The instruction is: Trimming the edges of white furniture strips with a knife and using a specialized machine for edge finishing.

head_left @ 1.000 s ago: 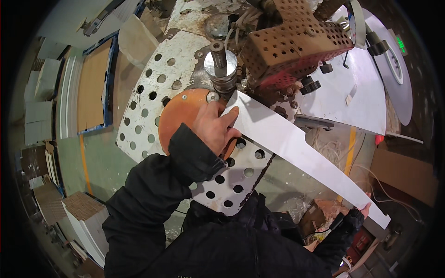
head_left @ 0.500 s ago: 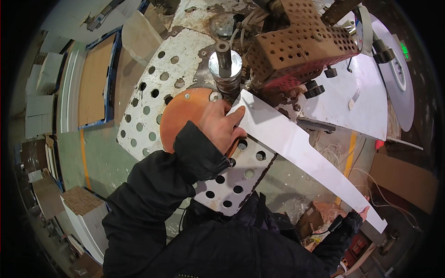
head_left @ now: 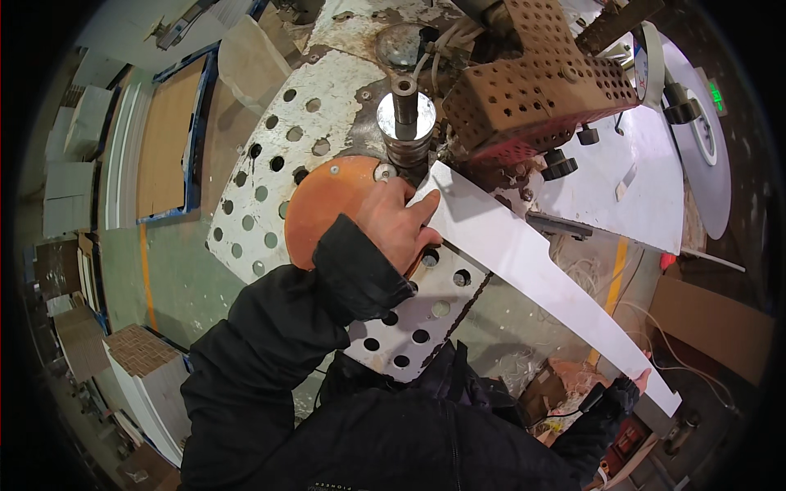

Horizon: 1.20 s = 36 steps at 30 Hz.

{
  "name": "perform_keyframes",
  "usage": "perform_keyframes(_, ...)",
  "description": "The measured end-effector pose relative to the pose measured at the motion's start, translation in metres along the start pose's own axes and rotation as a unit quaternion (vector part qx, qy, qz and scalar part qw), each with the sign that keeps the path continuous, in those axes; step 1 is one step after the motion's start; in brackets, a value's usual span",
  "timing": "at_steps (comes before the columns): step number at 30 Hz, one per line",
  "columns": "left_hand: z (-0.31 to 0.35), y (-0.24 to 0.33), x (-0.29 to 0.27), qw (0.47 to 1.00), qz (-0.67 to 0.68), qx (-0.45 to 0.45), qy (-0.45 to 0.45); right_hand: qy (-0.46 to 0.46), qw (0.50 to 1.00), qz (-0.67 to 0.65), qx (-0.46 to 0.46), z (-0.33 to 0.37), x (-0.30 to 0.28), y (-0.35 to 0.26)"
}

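Note:
A long white curved panel [head_left: 512,237] slants from the machine's metal roller [head_left: 406,121] down to the lower right. My left hand [head_left: 399,222] is closed at its upper end, thumb and forefinger against the panel's edge, beside an orange round disc [head_left: 323,209] on the table. Near the far lower end, my right hand [head_left: 644,378] grips the panel, with most of its fingers hidden behind it. Under my left hand and the panel lies a worn white machine table [head_left: 262,168] full of round holes.
A brown perforated guard [head_left: 532,98] with black knobs [head_left: 560,165] stands just beyond the panel. Tape hangs on a large white reel [head_left: 706,131] at the upper right. Cardboard [head_left: 711,323] and loose strips lie at right; stacked boards [head_left: 147,385] stand at left.
The view has shifted slightly, so the machine sits a little farther right. The panel's far end is slightly lower with my right hand. Both hands keep their hold.

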<state>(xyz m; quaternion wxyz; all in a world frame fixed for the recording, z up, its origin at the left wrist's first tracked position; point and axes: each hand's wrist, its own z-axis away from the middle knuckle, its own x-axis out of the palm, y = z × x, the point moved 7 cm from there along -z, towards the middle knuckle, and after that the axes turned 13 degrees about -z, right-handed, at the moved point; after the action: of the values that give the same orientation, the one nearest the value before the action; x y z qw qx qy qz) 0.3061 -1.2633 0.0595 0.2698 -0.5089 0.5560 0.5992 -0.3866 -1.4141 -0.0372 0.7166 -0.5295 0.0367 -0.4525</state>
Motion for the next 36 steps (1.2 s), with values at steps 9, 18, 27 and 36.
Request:
perform_keyframes(9, 0.003, -0.002, -0.004, 1.0, 0.015, -0.002, 0.011, -0.015, 1.0, -0.004, 0.004, -0.011, 0.003, 0.0)
perform_keyframes(18, 0.012, -0.01, -0.011, 0.999, 0.015, -0.036, 0.015, -0.03, 0.999, 0.01, 0.017, -0.02, 0.02, 0.007)
perform_keyframes(27, 0.016, -0.026, -0.015, 0.999, 0.005, -0.049, 0.021, -0.041, 0.999, 0.013, 0.024, -0.026, 0.038, 0.032)
perform_keyframes(36, 0.017, -0.05, -0.019, 0.998, 0.019, -0.066, 0.014, -0.06, 0.997, 0.01, 0.046, -0.028, 0.045, 0.058)
